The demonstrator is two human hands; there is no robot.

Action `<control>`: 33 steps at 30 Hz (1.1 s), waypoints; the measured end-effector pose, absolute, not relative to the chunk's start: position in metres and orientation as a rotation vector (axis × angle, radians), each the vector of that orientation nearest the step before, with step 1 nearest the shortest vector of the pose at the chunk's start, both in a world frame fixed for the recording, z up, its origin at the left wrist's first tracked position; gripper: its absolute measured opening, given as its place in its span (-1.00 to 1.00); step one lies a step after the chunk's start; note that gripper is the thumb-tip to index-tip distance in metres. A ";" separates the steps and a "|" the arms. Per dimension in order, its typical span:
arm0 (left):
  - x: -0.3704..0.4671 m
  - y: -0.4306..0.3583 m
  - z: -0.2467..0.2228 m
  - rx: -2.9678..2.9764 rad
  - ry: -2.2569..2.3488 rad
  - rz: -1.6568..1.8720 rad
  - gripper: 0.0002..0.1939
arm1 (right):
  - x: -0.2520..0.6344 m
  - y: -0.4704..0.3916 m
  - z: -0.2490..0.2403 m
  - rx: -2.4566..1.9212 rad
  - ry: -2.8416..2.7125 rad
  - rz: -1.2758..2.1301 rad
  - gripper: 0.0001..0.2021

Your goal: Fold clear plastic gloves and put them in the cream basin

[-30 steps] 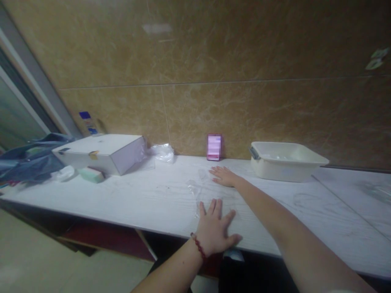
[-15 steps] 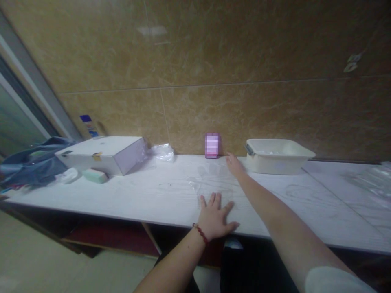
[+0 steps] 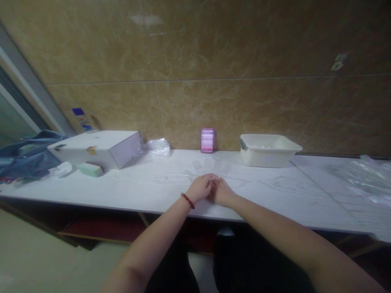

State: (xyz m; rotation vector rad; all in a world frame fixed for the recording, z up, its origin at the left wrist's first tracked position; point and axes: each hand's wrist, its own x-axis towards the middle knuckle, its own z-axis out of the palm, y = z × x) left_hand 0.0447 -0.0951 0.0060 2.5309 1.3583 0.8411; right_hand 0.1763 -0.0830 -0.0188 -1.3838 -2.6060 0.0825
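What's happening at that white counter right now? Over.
Left hand, right hand close together at counter, grip unclear. Clear plastic film lying near them. Cream tub farther back, right side.

left hand against right hand, fingers bent, forearms angled inward

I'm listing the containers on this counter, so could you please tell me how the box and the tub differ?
The box is white, while the tub is cream with a grey handle. The box has a flat, closed top; the tub is open. The box has sharp, straight edges, whereas the tub has rounded corners and walls that flare outward. Both stand on the counter near the wall.
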 end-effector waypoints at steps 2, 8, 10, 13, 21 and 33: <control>0.045 -0.077 0.005 2.652 1.376 0.672 -0.65 | 0.176 -0.087 -0.022 -1.375 -2.625 0.013 -0.38; 0.032 -0.038 -0.015 2.879 1.373 0.196 -0.50 | 0.177 -0.086 -0.022 -1.434 -2.603 0.026 -0.30; 0.023 -0.030 -0.019 2.891 1.390 0.136 -0.45 | 0.177 -0.087 -0.022 -1.442 -2.610 0.035 -0.30; 0.011 -0.016 -0.020 2.861 1.470 0.084 -0.40 | 0.176 -0.087 -0.023 -1.456 -2.598 0.047 -0.31; -0.012 0.023 -0.016 2.712 1.599 0.015 -0.43 | 0.178 -0.088 -0.021 -1.440 -2.565 0.094 -0.35; -0.013 -0.031 -0.008 2.699 1.563 0.110 -0.43 | 0.177 -0.089 -0.016 -1.477 -2.568 0.167 -0.33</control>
